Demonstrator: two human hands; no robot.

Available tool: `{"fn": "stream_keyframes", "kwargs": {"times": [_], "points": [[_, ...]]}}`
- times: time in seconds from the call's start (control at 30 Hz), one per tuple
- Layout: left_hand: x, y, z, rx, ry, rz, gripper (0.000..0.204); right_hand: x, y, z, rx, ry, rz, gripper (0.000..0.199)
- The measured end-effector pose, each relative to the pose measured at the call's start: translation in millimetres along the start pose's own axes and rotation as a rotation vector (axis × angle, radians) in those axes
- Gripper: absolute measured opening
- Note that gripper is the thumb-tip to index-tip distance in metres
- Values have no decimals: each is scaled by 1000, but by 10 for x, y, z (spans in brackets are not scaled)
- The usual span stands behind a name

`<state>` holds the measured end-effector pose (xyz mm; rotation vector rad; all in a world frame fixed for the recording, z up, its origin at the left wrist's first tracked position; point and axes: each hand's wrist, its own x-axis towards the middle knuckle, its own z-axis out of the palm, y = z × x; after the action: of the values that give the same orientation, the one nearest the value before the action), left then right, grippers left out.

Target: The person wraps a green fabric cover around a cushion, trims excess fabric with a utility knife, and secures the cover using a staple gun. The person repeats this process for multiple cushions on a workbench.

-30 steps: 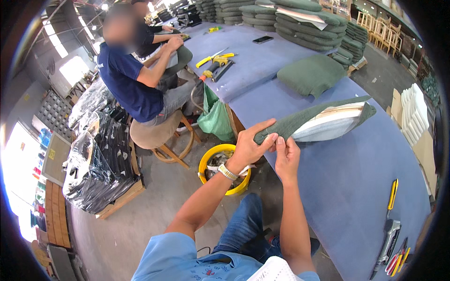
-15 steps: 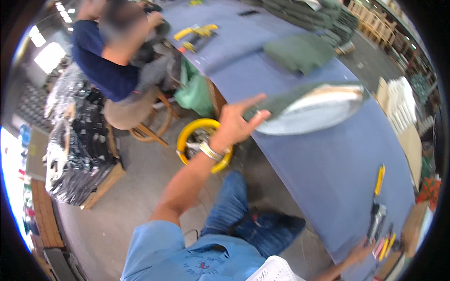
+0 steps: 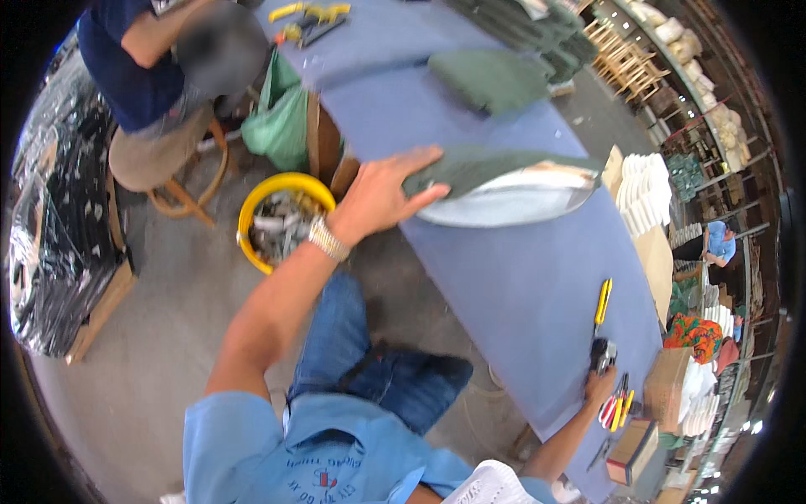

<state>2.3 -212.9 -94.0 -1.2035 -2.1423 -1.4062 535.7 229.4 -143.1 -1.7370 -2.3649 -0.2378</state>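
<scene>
My left hand (image 3: 382, 193) is at the left end of a padded seat (image 3: 512, 197) covered in dark green fabric, with a pale underside facing me. Its thumb and forefinger are stretched apart along the fabric's edge; the other fingers are partly hidden. Over at the right end of the blue-grey table (image 3: 512, 294), my right hand (image 3: 599, 388) is wrapped round a black and silver staple gun (image 3: 602, 354). A yellow-handled cutter (image 3: 604, 301) lies just beyond that tool. Close beside the right hand are yellow- and red-handled hand tools (image 3: 620, 409).
Another green piece (image 3: 491, 80) and a green stack (image 3: 537, 34) sit farther up the table. A yellow-rimmed bucket (image 3: 285, 220) of scraps stands on the floor, near a seated co-worker (image 3: 126, 67). A cardboard box (image 3: 667, 382) and white stacked pieces (image 3: 645, 193) border the right side.
The whole view has swung, shifting the scene leftward. My left hand now sits closer against the seat's end. My right hand has come further into view on the staple gun.
</scene>
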Motion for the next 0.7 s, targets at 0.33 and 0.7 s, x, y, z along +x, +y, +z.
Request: {"fn": "stream_keyframes", "kwargs": {"times": [0.33,0.7], "points": [[-138,7,-81,66,31,89,53,-1295,-1736,-1413,1246,-115,-27,24],[-139,9,16,1,-47,95,55,-1888,-3987,-1531,1694,-644,-511,35]]}}
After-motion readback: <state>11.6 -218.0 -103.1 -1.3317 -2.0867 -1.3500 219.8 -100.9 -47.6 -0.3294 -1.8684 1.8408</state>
